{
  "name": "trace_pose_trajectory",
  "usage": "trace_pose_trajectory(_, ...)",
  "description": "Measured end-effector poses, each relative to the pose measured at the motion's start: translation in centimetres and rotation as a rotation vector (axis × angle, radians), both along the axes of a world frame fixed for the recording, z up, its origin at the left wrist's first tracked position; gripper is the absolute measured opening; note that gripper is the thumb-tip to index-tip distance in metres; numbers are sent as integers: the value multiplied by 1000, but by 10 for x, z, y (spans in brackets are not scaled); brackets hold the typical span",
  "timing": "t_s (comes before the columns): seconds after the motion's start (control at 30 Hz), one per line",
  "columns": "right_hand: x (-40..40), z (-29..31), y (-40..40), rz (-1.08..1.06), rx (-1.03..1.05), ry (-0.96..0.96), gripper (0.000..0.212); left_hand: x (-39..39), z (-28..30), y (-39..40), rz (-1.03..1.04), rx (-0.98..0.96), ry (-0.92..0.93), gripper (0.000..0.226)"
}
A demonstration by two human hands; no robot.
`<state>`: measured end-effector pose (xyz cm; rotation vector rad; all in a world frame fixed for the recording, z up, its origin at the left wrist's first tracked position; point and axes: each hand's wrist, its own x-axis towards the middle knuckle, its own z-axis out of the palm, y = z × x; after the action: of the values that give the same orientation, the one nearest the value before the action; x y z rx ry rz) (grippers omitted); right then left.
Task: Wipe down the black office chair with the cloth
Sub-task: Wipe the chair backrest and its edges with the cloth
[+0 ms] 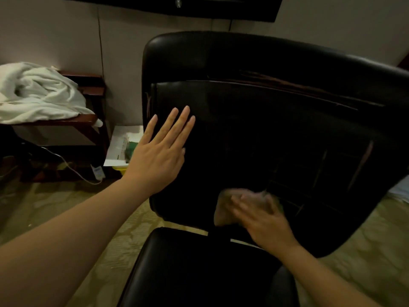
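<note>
The black office chair [276, 107] fills the middle and right of the view, its backrest facing me and its seat [199, 267] below. My left hand [161, 151] lies flat on the left side of the backrest, fingers spread and empty. My right hand [263, 216] presses a brownish cloth [223, 209] against the lower backrest just above the seat. That hand and the cloth are motion-blurred. Worn, cracked lines show on the upper and right parts of the backrest.
A wooden rack [88, 120] with crumpled white linen [37, 94] stands at the left against the wall. Papers [124, 145], a white cable and a charger [97, 173] lie on the patterned carpet beside the chair. A dark screen [177, 5] hangs on the wall above.
</note>
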<state>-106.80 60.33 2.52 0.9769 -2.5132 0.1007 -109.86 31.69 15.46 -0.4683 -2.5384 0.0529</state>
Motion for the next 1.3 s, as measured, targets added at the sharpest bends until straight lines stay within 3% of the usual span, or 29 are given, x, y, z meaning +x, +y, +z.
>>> trace_pose_trajectory(0.03,-10,24,0,-30,5,230,69,-2,3,7,-1,32,8,58)
trace_pose_trajectory(0.07,-23,58,-13,-162,-58,320,66,-5,7,14,-12,57,17,58)
trace_pose_trajectory(0.13,-50,105,-39,-360,-281,407,59,-11,17,27,-56,69,39,57)
trace_pose_trajectory(0.17,-56,111,-54,-415,-292,414,60,-14,22,32,-75,57,53,57)
trace_pose_trajectory(0.23,-51,86,-78,-348,-96,333,76,-19,33,38,-84,28,73,58)
trace_pose_trajectory(0.33,-4,-11,-53,-94,275,146,111,-21,40,35,-76,-4,53,59)
trace_pose_trajectory(0.4,23,-45,-4,-19,294,64,99,-20,39,29,-89,-45,41,59)
trace_pose_trajectory(0.47,31,-42,38,-30,245,48,83,-19,35,25,-103,-86,41,59)
trace_pose_trajectory(0.6,-3,58,37,-298,-22,292,53,-13,23,25,-70,-61,12,58)
trace_pose_trajectory(0.7,-37,123,-15,-578,-328,334,56,-10,13,32,-104,-78,14,58)
trace_pose_trajectory(0.73,-41,126,-29,-585,-315,326,58,-9,12,34,-112,-92,16,58)
trace_pose_trajectory(0.83,-24,62,-33,-399,38,273,69,-6,16,38,-103,-99,12,59)
trace_pose_trajectory(0.9,3,5,1,-235,251,244,77,-5,20,39,-92,-99,14,59)
trace_pose_trajectory(0.97,21,-16,40,-152,328,245,70,-5,22,43,-98,-99,8,58)
trace_pose_trajectory(1.07,18,19,75,-216,232,296,51,-5,20,58,-122,-86,11,57)
trace_pose_trajectory(1.2,-23,113,54,-560,-189,334,51,-5,13,86,-128,-21,5,56)
trace_pose_trajectory(1.27,-29,113,38,-574,-174,333,58,-7,13,100,-139,-25,5,57)
trace_pose_trajectory(1.3,-26,96,35,-506,-72,324,60,-9,14,105,-136,-28,10,58)
